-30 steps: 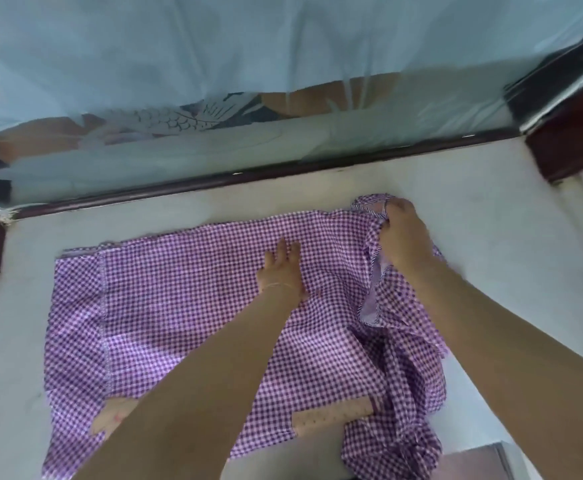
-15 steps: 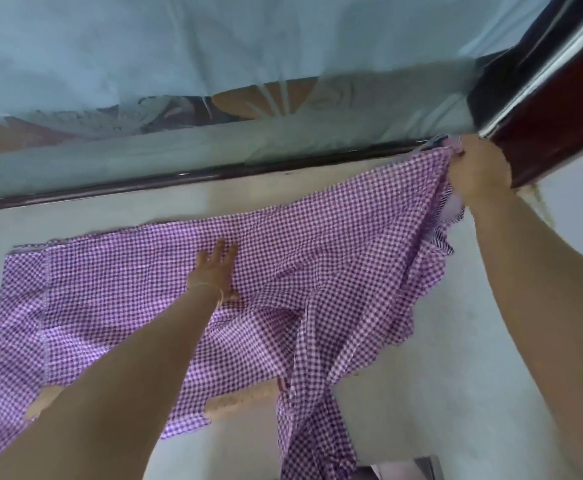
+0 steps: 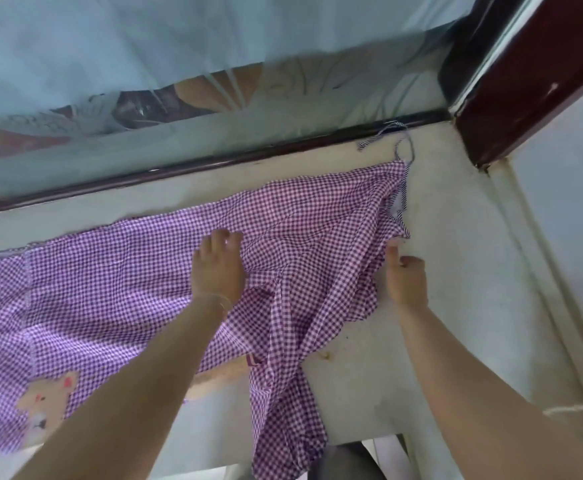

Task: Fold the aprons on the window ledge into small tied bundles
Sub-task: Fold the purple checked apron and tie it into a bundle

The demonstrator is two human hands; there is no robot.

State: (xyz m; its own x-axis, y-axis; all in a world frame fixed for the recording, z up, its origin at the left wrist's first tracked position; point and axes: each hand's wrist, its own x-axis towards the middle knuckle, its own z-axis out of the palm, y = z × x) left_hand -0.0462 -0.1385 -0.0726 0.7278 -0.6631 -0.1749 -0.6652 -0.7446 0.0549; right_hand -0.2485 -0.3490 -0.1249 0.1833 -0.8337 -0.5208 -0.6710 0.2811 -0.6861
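A purple-and-white checked apron (image 3: pixel 117 282) lies spread across the pale window ledge (image 3: pixel 432 341), with a tan bear patch (image 3: pixel 46 396) at its near left. Its right corner reaches toward the far right, where a thin striped tie string (image 3: pixel 401 147) trails onto the ledge. One fold hangs over the ledge's front edge (image 3: pixel 283 427). My left hand (image 3: pixel 219 268) lies flat on the middle of the apron, fingers straight. My right hand (image 3: pixel 404 278) touches the apron's right edge with extended fingers and holds nothing.
The window pane with a dark frame rail (image 3: pixel 214 164) runs along the back of the ledge. A dark red frame post (image 3: pixel 525 81) stands at the far right corner. A white wall (image 3: pixel 567 220) bounds the ledge on the right. A cord (image 3: pixel 574 407) crosses at right.
My right hand let go of the apron corner it had pulled out to the far right and dropped back to the apron's right edge. The left hand stayed pressed on the cloth.
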